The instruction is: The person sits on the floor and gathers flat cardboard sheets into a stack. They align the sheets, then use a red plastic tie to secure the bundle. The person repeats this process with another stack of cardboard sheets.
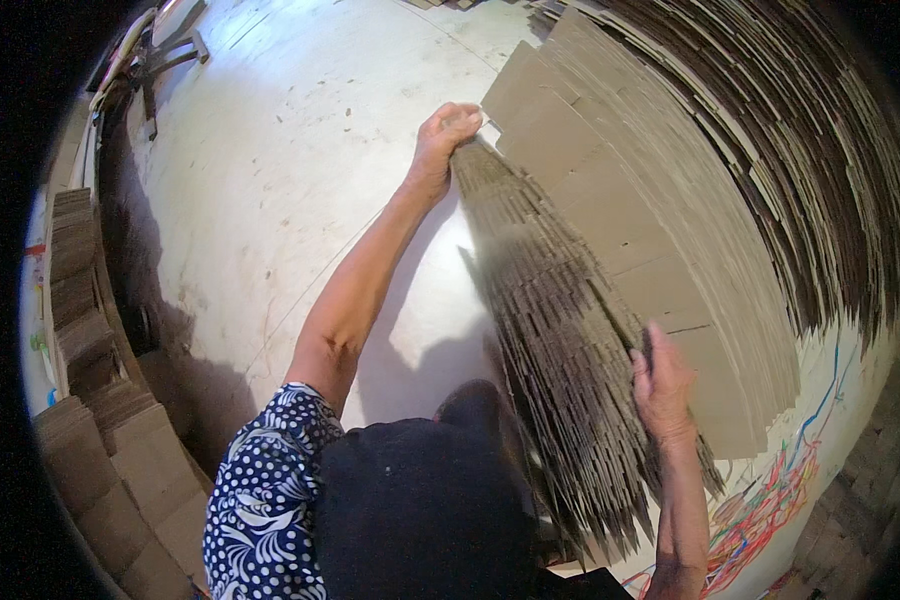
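Observation:
A thick bundle of brown cardboard sheets (560, 320) stands on edge before me, its many thin edges fanning wider toward my body. At its far, narrow end, my left hand (450, 140) is closed round the corner of the sheets. My right hand (663, 385) is at the bundle's right side, with thumb and forefinger apart, slightly blurred. Its palm side is partly hidden, and I see nothing gripped in it. Just right of the bundle lies a spread row of flat, lighter cardboard sheets (610, 215), overlapping one another.
More cardboard stacks (790, 130) curve along the far right. At lower right lies a tangle of red, green and blue straps (770, 520). Stacked cardboard pieces (120, 440) line the left side. A dark metal-looking frame (175, 50) stands at far left on the pale floor (300, 130).

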The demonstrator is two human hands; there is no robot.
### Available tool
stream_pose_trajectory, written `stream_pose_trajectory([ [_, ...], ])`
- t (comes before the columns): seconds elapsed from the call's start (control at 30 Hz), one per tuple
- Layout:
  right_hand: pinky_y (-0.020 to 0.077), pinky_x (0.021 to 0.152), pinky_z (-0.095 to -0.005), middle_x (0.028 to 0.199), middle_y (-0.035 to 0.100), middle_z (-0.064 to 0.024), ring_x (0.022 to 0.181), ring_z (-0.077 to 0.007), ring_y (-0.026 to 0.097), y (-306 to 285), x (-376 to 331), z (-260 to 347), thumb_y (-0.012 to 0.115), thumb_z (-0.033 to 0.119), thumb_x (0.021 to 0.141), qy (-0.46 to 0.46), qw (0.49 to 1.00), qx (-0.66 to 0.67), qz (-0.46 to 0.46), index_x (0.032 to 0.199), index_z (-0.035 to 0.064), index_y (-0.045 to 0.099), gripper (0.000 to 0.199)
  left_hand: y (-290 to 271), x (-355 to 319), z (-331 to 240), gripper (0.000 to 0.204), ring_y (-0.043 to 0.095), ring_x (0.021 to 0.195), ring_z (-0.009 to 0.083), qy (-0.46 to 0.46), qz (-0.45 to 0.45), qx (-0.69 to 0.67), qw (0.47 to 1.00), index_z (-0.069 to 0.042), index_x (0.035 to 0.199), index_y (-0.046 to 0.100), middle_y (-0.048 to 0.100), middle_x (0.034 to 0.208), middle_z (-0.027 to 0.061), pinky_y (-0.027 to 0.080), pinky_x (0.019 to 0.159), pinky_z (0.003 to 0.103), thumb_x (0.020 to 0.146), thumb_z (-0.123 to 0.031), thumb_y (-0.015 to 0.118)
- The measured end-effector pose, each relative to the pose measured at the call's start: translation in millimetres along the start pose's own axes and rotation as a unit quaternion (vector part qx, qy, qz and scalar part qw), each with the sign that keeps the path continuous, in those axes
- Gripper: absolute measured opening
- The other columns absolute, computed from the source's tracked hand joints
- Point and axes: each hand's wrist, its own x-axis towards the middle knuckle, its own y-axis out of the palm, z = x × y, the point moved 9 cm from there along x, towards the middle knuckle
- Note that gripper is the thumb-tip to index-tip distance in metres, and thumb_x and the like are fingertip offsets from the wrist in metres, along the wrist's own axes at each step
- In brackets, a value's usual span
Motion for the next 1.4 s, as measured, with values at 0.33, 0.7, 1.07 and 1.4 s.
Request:
stream_pose_trajectory([
  [0.33, 0.0386, 0.092, -0.0456, 0.113, 0.051, -0.0221, 0.106, -0.0387, 0.048, -35, 0, -59, 0.067, 0.015, 0.079, 0.076, 0.972, -0.203, -0.09, 0.129, -0.0005, 0.043, 0.057, -27, -51, -14, 0.01, 0.046, 0.06, 0.0116, 0.044, -0.044, -0.013, 0.998, -0.003, 0.061, 0.048, 0.049, 0.064, 0.0045, 0.039, 0.057, 0.024, 0.07, -0.006, 0.051],
  [0.7, 0.0414, 0.069, -0.043, 0.085, 0.054, -0.0161, 0.079, -0.0346, 0.052, -28, 9, -30, 0.072, 0.013, 0.075, 0.047, 0.994, -0.079, -0.063, 0.086, 0.0042, 0.055, 0.022, -32, -50, -11, 0.015, 0.047, 0.062, 0.0154, 0.037, -0.057, 0.001, 0.998, 0.0, 0.059, 0.051, 0.048, 0.065, 0.0075, 0.04, 0.061, 0.027, 0.07, -0.01, 0.05],
  [1.07, 0.0432, 0.08, -0.0414, 0.098, 0.059, -0.0185, 0.089, -0.0342, 0.053, -50, 93, -15, 0.068, 0.01, 0.079, -0.015, 0.987, -0.109, -0.115, 0.091, -0.0007, 0.055, 0.021, -10, 35, -7, 0.015, 0.046, 0.06, 0.012, 0.058, -0.037, -0.012, 0.998, -0.002, 0.058, 0.05, 0.048, 0.066, 0.0053, 0.038, 0.057, 0.025, 0.073, -0.005, 0.052],
  [1.4, 0.0431, 0.082, -0.0402, 0.098, 0.054, -0.0141, 0.091, -0.0322, 0.052, -30, 81, -16, 0.064, 0.004, 0.08, 0.024, 0.99, -0.073, -0.117, 0.113, 0.0009, 0.056, 0.034, 9, 65, -13, 0.012, 0.042, 0.053, 0.011, 0.111, -0.011, -0.006, 0.994, -0.004, 0.059, 0.05, 0.046, 0.058, 0.0022, 0.037, 0.05, 0.027, 0.069, -0.003, 0.056],
])
